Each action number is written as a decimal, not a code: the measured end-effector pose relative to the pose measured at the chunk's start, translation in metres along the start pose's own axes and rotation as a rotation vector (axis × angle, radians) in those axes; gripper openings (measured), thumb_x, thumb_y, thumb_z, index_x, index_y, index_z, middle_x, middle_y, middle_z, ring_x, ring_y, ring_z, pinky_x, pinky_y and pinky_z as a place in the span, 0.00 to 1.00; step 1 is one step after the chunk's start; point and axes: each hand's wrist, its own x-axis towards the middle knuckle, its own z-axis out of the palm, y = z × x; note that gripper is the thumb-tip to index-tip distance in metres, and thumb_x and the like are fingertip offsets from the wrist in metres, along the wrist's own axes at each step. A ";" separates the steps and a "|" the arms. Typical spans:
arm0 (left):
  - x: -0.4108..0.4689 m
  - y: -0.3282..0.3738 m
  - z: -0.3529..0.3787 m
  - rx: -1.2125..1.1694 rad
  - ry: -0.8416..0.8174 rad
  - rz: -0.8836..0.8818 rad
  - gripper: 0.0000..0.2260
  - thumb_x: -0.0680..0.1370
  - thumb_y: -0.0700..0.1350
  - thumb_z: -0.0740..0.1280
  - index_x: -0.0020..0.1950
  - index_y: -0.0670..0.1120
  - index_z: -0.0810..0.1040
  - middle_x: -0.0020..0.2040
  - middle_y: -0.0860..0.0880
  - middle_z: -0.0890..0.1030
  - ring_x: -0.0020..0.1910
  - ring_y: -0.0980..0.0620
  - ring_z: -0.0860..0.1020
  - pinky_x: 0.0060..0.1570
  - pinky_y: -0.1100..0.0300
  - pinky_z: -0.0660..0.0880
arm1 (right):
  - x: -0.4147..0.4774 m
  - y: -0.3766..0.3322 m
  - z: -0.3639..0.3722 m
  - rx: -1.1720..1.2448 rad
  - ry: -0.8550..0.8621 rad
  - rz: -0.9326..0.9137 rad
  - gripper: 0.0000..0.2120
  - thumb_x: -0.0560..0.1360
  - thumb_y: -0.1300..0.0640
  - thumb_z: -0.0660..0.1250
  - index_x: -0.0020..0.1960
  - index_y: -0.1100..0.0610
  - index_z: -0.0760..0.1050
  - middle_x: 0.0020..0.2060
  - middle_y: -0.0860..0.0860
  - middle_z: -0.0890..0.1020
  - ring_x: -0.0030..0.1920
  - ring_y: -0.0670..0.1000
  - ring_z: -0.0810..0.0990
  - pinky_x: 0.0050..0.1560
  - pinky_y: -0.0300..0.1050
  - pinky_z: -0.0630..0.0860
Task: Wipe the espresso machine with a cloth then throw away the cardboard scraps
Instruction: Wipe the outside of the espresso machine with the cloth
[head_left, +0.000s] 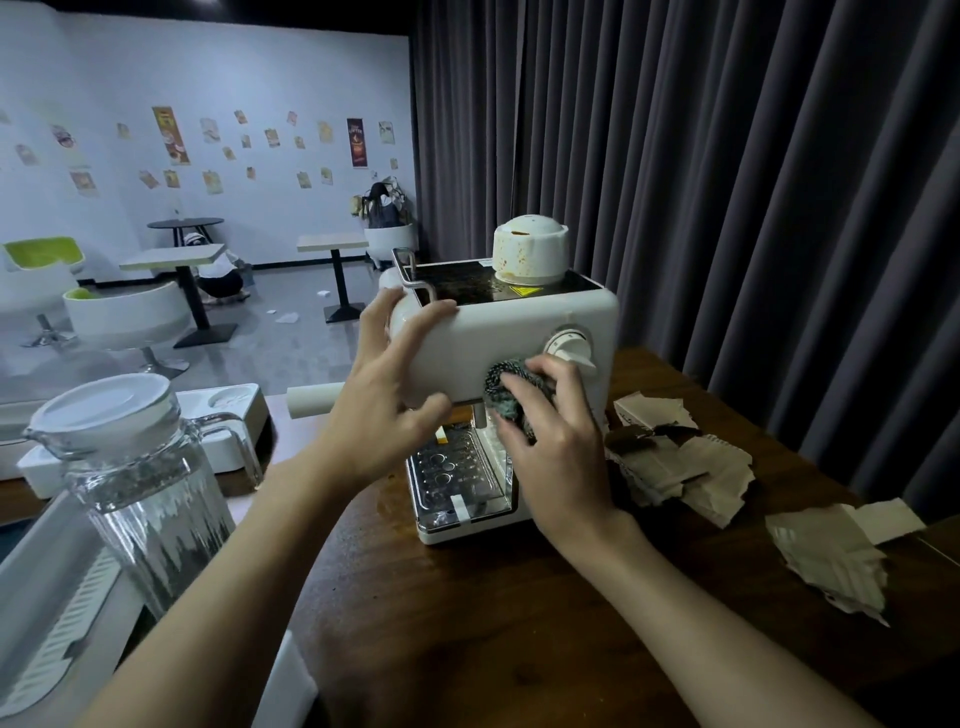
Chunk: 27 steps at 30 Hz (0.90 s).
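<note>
Wiping the espresso machine (498, 332) at frame centre

Right hand (558, 457) grip pinching cloth (506, 387) against its front; left hand (387, 395) spread, bracing its side; cardboard scraps (680, 467) lower right on counter (467, 623)

At frame centre my left hand (387, 387) spreads open-fingered, while my right hand (545, 441) beside it curls closed, both arms outstretched.

The espresso machine (511, 332) is sitting on the table (467, 613), with the cardboard scraps (691, 467) lying on the table to its right. A glass pitcher (140, 478) is standing to the left, nearer the person. Curtains (727, 156) are hanging behind the machine.
</note>
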 end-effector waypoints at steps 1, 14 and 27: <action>0.000 -0.002 -0.001 0.004 -0.017 -0.006 0.33 0.68 0.46 0.65 0.73 0.61 0.65 0.78 0.53 0.52 0.75 0.53 0.57 0.68 0.63 0.64 | 0.000 0.000 0.001 0.011 0.007 0.006 0.19 0.68 0.66 0.77 0.58 0.65 0.80 0.58 0.59 0.77 0.58 0.57 0.78 0.59 0.50 0.78; -0.005 -0.020 -0.012 -0.115 -0.069 0.011 0.37 0.67 0.47 0.65 0.75 0.59 0.59 0.79 0.57 0.56 0.78 0.64 0.55 0.70 0.57 0.61 | 0.026 -0.027 0.005 0.051 0.075 -0.032 0.17 0.69 0.68 0.75 0.58 0.64 0.79 0.57 0.60 0.78 0.59 0.58 0.78 0.63 0.49 0.74; -0.009 -0.012 -0.018 -0.222 -0.052 -0.067 0.21 0.82 0.60 0.51 0.75 0.62 0.65 0.79 0.61 0.58 0.77 0.66 0.56 0.73 0.59 0.60 | 0.031 -0.034 0.013 0.067 0.029 -0.096 0.17 0.70 0.67 0.74 0.59 0.64 0.79 0.58 0.59 0.78 0.58 0.59 0.77 0.63 0.50 0.74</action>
